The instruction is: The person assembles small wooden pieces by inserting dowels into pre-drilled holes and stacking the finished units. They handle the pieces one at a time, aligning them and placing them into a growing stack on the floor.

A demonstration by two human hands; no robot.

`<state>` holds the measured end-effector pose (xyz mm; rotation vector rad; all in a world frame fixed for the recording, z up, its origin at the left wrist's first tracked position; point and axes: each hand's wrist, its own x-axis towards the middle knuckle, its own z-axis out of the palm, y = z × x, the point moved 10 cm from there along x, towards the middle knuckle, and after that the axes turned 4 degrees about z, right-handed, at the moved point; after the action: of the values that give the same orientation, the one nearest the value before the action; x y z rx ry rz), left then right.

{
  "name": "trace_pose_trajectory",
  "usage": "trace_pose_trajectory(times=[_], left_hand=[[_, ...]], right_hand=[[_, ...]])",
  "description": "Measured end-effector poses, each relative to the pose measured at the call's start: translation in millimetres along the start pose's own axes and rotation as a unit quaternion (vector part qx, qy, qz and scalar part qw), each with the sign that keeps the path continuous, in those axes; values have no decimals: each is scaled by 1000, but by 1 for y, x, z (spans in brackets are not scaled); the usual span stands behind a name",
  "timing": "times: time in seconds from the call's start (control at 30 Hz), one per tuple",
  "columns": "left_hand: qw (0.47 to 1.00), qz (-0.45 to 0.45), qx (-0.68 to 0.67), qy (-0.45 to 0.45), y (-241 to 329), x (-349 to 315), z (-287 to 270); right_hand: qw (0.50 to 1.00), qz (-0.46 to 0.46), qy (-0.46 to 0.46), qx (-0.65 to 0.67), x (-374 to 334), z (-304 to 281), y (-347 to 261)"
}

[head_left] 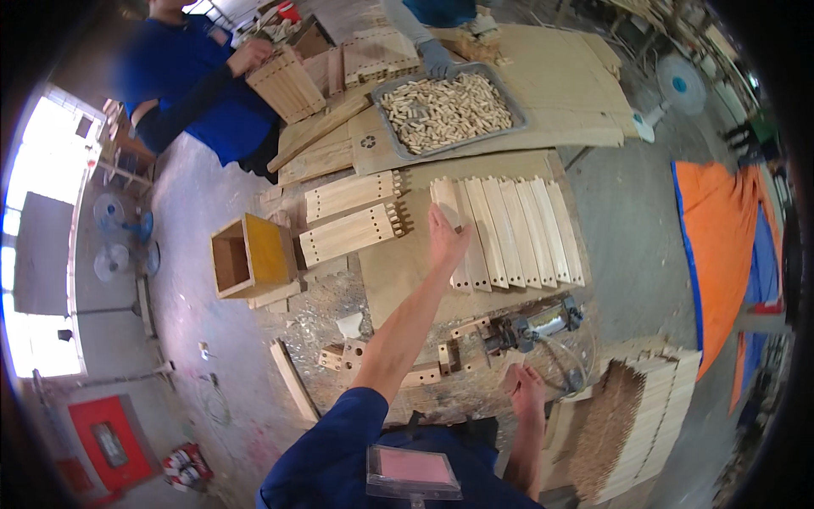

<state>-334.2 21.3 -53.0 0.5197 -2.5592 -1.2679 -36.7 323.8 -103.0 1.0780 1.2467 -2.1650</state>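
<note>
My left hand (pixel 447 240) reaches forward over the workbench and grips the leftmost wooden slat (pixel 444 195) of a row, fingers and thumb across its width. Several more pale wooden slats (pixel 526 233) lie side by side to its right, with holes at their near ends. Close to my body, my right hand (pixel 528 388) pinches a small thin flat piece (pixel 511 377), whose kind I cannot make out. Just beyond that hand sits a metal clamp-like cylinder device (pixel 543 321) beside drilled wooden blocks (pixel 449 358).
Two wooden panels with dowels (pixel 352 233) lie left of the row, near a yellow-sided box (pixel 270 254). A grey tray of dowels (pixel 449 110) stands beyond; a co-worker's gloved hand (pixel 437 61) reaches into it. Another person (pixel 191 85) handles panels. Stacked slats (pixel 644 424) stand at right.
</note>
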Motion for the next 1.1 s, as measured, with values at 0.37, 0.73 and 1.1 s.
trace_pose_trajectory(times=[0.37, 0.73, 1.1], left_hand=[[992, 70, 19, 107, -31, 9, -11], [909, 114, 381, -121, -145, -19, -137], [889, 323, 58, -320, -30, -157, -116]], right_hand=[[1000, 10, -3, -25, -4, 21, -9], [999, -5, -5, -44, -15, 9, -2], [992, -41, 55, -102, -50, -23, 0]])
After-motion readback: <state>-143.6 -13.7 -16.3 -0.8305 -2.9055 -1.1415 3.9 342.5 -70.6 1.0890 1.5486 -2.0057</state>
